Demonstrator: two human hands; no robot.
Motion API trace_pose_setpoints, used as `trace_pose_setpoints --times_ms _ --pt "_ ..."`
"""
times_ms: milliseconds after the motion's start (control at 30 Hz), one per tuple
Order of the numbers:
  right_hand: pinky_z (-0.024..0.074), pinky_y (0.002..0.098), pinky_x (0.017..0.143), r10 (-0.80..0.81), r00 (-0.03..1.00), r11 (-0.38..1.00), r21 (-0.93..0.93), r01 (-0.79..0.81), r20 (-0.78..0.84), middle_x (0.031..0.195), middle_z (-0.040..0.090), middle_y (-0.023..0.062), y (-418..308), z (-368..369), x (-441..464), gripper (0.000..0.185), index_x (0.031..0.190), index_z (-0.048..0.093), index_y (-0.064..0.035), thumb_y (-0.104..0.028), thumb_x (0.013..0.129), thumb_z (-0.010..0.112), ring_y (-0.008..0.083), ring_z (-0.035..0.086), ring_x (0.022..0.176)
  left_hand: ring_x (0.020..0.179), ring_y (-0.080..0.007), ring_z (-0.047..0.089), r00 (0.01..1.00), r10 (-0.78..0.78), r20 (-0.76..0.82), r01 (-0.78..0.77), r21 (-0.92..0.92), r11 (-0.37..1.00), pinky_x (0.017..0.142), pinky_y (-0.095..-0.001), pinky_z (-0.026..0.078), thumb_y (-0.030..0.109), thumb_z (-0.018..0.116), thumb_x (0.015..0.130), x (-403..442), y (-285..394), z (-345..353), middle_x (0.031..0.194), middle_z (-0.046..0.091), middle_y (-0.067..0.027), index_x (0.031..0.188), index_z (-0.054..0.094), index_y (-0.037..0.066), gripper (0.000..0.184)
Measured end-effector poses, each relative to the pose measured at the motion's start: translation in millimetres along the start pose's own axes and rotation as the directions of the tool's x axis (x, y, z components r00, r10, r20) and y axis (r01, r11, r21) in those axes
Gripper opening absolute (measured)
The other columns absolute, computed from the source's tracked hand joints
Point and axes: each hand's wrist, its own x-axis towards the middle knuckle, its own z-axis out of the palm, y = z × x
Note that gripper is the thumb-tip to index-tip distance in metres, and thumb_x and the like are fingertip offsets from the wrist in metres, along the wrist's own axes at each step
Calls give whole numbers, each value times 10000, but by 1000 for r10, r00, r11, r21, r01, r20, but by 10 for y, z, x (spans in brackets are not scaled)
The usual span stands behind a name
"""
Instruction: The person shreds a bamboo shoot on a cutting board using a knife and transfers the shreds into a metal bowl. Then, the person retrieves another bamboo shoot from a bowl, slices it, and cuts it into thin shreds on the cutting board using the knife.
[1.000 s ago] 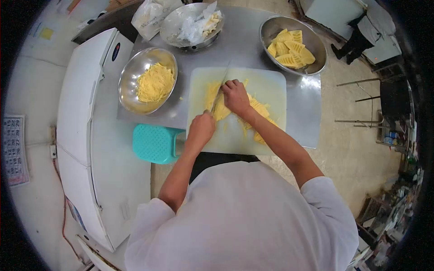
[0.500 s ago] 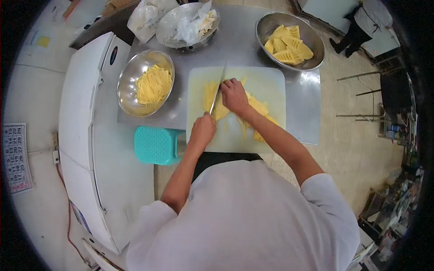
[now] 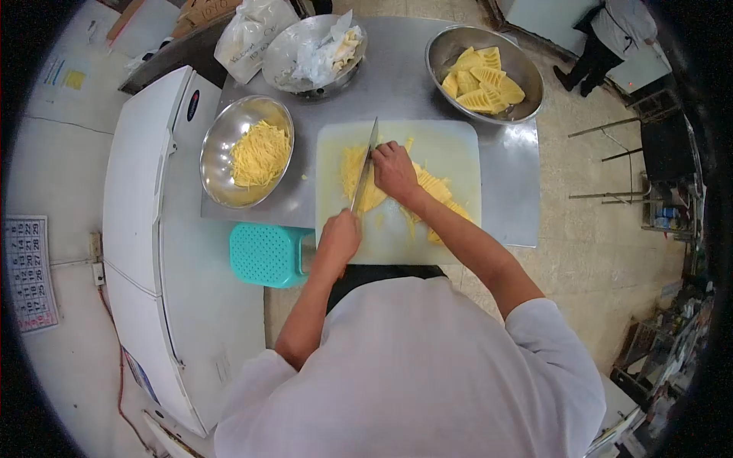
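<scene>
From the head, the left hand (image 3: 340, 235), at eight o'clock on the board (image 3: 450, 145), grips the knife (image 3: 364, 172). The right hand (image 3: 395, 172), fingers bent, presses the yellow food (image 3: 373, 197) near nine o'clock. A slippery piece might slide, and the knife could nick a finger.

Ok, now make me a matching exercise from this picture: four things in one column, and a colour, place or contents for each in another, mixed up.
Things:
1. knife
2. stool
3. bowl nearest the stool
4. rightmost bowl

Descriptions:
A. holds thin yellow shreds
B. holds larger yellow pieces
C. teal
D. in the grip of the left hand

Pairs: 1-D, 2-C, 3-A, 4-B
</scene>
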Motion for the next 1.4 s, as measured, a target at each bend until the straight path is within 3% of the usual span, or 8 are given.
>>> trace_pose_setpoints --times_ms 100,167,267,367,467,600,800,1400 --pt "473 447 820 33 999 999 0 -33 34 937 629 136 -11 -17 -3 156 910 650 -18 -45 756 639 336 573 947 781 -485 683 997 -10 72 9 8 1000 726 -552 551 225 458 1017 182 14 76 783 658 -329 935 625 -76 354" --pt "474 451 820 20 1000 1000 -1 -20 13 932 625 138 2 -16 -26 153 907 649 -17 -48 758 639 338 572 943 879 -524 660 991 -63 121 78 -121 990 819 -589 512 169 481 977 -8 218 -292 872 652 -374 884 642 -108 333" --pt "475 456 818 15 999 1000 7 -15 -31 924 619 139 24 20 53 149 903 647 -14 -54 760 637 339 570 936 751 -474 687 995 88 -49 -86 39 996 689 -543 552 224 466 1016 -38 -109 122 782 663 -321 931 623 -82 355" --pt "475 456 820 30 1000 999 17 -30 5 929 621 139 -25 37 -70 143 896 645 -14 -60 760 636 341 571 939 857 -490 678 997 -7 76 12 -71 997 790 -580 527 225 465 1019 182 43 45 884 659 -356 933 623 -81 355" --pt "478 452 829 16 1000 1000 14 -16 -15 947 630 141 4 18 -17 151 899 652 -14 -62 757 637 344 574 953 902 -501 663 998 -25 65 26 -17 1000 833 -593 509 231 469 1020 -122 151 -230 914 654 -364 940 631 -76 356" --pt "483 444 841 57 997 998 15 -58 48 967 640 142 25 22 -20 198 945 682 -11 -58 759 637 345 575 968 862 -524 654 999 -37 -25 36 -57 998 792 -594 513 182 517 970 15 13 115 841 661 -338 899 635 -92 307" --pt "475 438 833 36 999 999 -3 -36 -1 958 618 132 44 -79 -63 169 937 675 -24 -50 778 628 332 564 977 845 -528 660 996 60 -61 -61 -17 998 789 -591 521 178 497 972 181 104 -232 833 661 -347 926 631 -94 307" --pt "468 441 851 38 999 999 -24 -38 -19 954 595 125 12 -39 -83 163 910 648 -25 -57 750 642 330 562 974 864 -528 667 997 -26 68 22 50 999 805 -600 524 167 503 961 37 105 -161 869 671 -355 913 630 -83 284"
